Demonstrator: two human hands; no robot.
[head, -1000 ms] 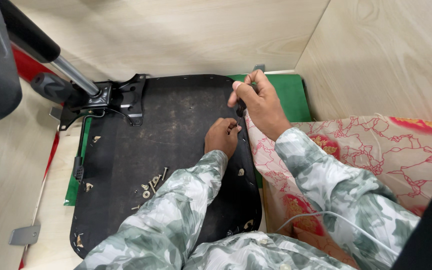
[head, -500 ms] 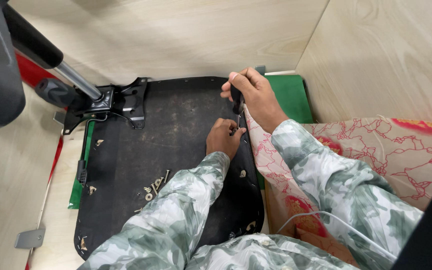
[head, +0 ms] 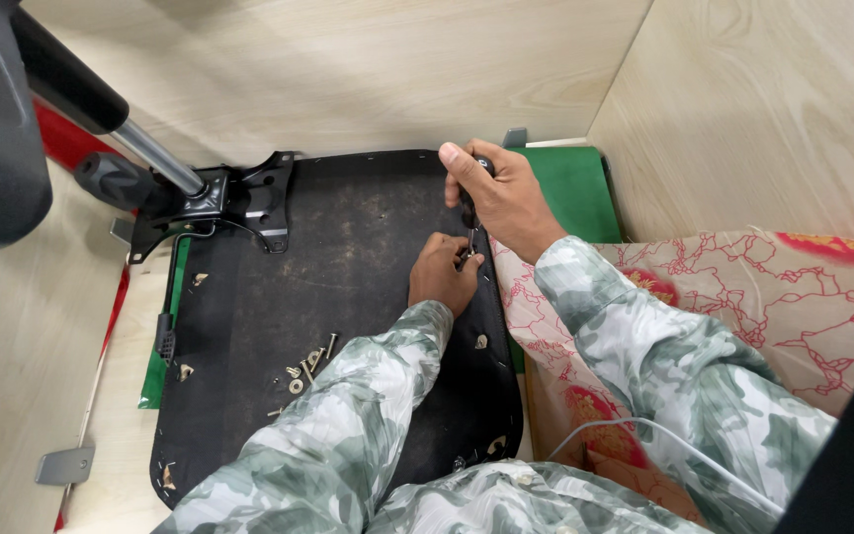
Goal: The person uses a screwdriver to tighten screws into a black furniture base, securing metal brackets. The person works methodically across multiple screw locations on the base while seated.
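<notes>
While your right hand [head: 506, 198] is clenched around the dark handle of the screwdriver [head: 469, 213], you are at the fastening step on the right edge of the black seat underside [head: 348, 297]. The tool stands nearly upright, its shaft running down to a point just beside your left hand [head: 442, 277]. That hand rests on the panel with its fingers [head: 467, 262] pinched at the tip, apparently steadying a small fastener there, though the piece itself is too small to make out.

By my reading, the next move calls for keeping the shaft square to the panel and pressing down while you turn, so the tip does not slip toward your left fingertips.

Your right wrist is bent, thumb up on the far side of the handle; your left forearm comes in from the near side, across the panel. Loose screws [head: 310, 361] lie on the panel, near and to the left of your left arm. At the far left edge sits the black metal bracket [head: 239, 198] with the chair's gas cylinder [head: 150, 158].
</notes>
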